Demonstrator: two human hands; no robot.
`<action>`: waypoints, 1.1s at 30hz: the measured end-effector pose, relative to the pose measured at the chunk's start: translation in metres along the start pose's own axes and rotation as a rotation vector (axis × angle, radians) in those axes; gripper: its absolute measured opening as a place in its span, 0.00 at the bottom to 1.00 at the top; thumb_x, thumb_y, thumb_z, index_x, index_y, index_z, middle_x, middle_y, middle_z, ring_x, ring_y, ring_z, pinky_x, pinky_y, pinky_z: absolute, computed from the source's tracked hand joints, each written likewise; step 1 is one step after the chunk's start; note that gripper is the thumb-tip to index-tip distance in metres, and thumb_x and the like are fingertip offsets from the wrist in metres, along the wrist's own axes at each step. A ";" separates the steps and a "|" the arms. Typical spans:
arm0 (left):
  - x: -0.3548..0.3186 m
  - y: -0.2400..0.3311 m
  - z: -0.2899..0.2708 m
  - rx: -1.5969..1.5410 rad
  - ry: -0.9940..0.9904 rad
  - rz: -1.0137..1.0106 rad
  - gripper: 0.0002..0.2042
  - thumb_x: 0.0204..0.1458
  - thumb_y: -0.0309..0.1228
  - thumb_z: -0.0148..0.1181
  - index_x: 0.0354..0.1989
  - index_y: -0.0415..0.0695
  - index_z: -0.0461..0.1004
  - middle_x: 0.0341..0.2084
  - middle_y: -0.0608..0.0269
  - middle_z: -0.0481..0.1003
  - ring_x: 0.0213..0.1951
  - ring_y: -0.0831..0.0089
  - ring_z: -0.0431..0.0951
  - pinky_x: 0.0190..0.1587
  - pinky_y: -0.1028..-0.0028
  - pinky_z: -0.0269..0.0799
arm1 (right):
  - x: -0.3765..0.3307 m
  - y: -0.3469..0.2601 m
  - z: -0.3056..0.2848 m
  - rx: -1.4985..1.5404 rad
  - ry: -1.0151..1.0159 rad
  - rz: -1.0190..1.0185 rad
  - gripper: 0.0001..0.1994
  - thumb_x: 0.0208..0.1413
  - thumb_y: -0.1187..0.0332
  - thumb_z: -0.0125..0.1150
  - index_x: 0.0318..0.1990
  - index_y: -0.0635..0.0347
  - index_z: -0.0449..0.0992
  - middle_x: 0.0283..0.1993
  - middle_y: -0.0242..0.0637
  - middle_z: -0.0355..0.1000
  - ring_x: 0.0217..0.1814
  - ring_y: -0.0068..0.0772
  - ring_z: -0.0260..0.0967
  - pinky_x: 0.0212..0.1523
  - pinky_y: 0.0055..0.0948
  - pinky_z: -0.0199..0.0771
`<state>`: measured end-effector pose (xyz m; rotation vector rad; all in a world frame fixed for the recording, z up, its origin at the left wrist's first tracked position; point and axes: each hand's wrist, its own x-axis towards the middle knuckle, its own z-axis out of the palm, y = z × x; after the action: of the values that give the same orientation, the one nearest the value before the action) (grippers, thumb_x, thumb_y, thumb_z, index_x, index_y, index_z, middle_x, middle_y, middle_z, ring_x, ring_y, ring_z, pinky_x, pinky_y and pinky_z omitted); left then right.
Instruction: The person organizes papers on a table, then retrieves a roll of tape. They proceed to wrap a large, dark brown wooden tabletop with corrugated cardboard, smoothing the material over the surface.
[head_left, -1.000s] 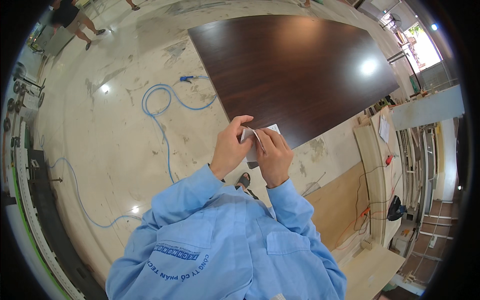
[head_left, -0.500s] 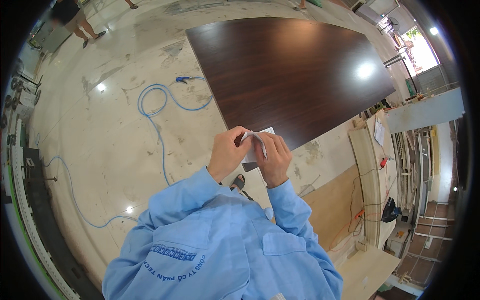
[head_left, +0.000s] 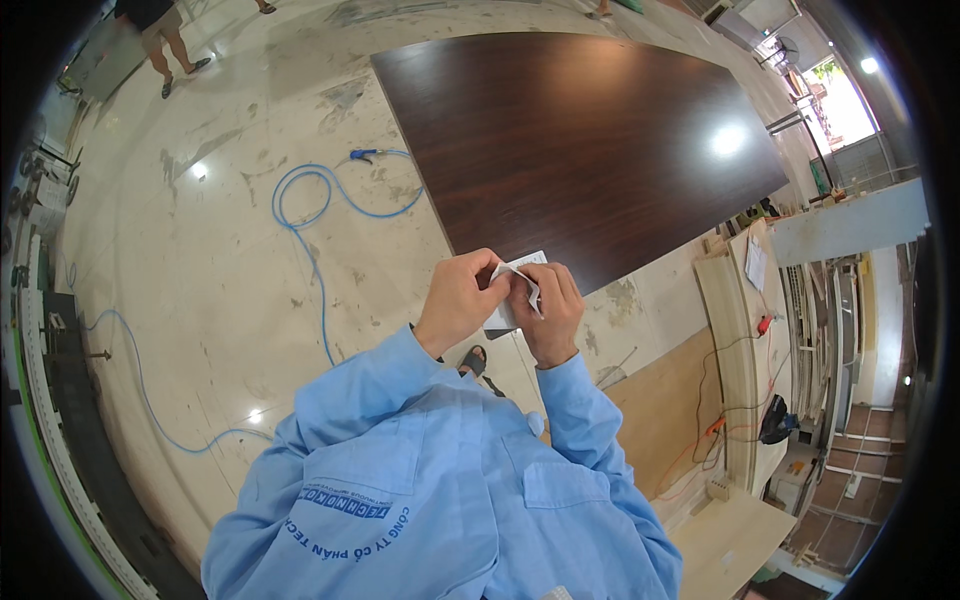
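While the left hand (head_left: 453,306) and right hand (head_left: 553,318) each hold the white paper (head_left: 501,318) in a pinching grip, its flap (head_left: 533,294) curls more openly than a second ago; the paper sits between both hands, over the dark desk's (head_left: 600,150) near corner.

Left hand (head_left: 458,302) and right hand (head_left: 555,318) held a curled white paper (head_left: 501,318) between them, dark wood-grain tabletop (head_left: 590,150) extended beyond, blue hose (head_left: 321,295) lay looped on floor (head_left: 210,290) at left.
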<state>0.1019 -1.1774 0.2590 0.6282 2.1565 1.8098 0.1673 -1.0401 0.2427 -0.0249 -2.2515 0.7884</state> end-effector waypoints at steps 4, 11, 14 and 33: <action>0.000 0.001 0.001 0.047 0.002 -0.044 0.07 0.49 0.28 0.61 0.29 0.36 0.73 0.16 0.59 0.72 0.19 0.74 0.70 0.24 0.70 0.65 | -0.002 0.000 0.003 0.052 0.028 0.008 0.09 0.46 0.80 0.66 0.35 0.61 0.76 0.32 0.39 0.73 0.30 0.39 0.73 0.30 0.32 0.73; 0.002 -0.016 -0.001 -0.031 0.041 -0.069 0.07 0.51 0.28 0.60 0.31 0.36 0.73 0.19 0.59 0.74 0.22 0.75 0.72 0.26 0.71 0.66 | 0.000 -0.002 -0.006 0.125 0.104 0.082 0.08 0.48 0.80 0.65 0.36 0.61 0.76 0.33 0.39 0.74 0.31 0.39 0.73 0.31 0.31 0.72; 0.005 -0.024 -0.005 -0.144 0.029 -0.081 0.07 0.56 0.29 0.59 0.33 0.36 0.73 0.22 0.63 0.75 0.24 0.79 0.72 0.28 0.74 0.67 | 0.000 -0.004 -0.014 0.214 0.062 0.143 0.08 0.48 0.81 0.65 0.37 0.62 0.76 0.34 0.41 0.74 0.32 0.37 0.73 0.33 0.29 0.72; -0.001 -0.022 0.003 0.298 0.390 0.279 0.16 0.60 0.33 0.59 0.52 0.37 0.71 0.41 0.64 0.78 0.43 0.74 0.77 0.46 0.73 0.72 | -0.007 -0.009 -0.004 0.783 0.157 0.746 0.16 0.58 0.71 0.64 0.53 0.60 0.73 0.47 0.32 0.75 0.44 0.22 0.73 0.41 0.24 0.74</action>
<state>0.1006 -1.1779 0.2370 0.7192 2.7543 1.8897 0.1772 -1.0468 0.2448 -0.5504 -1.6238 1.9328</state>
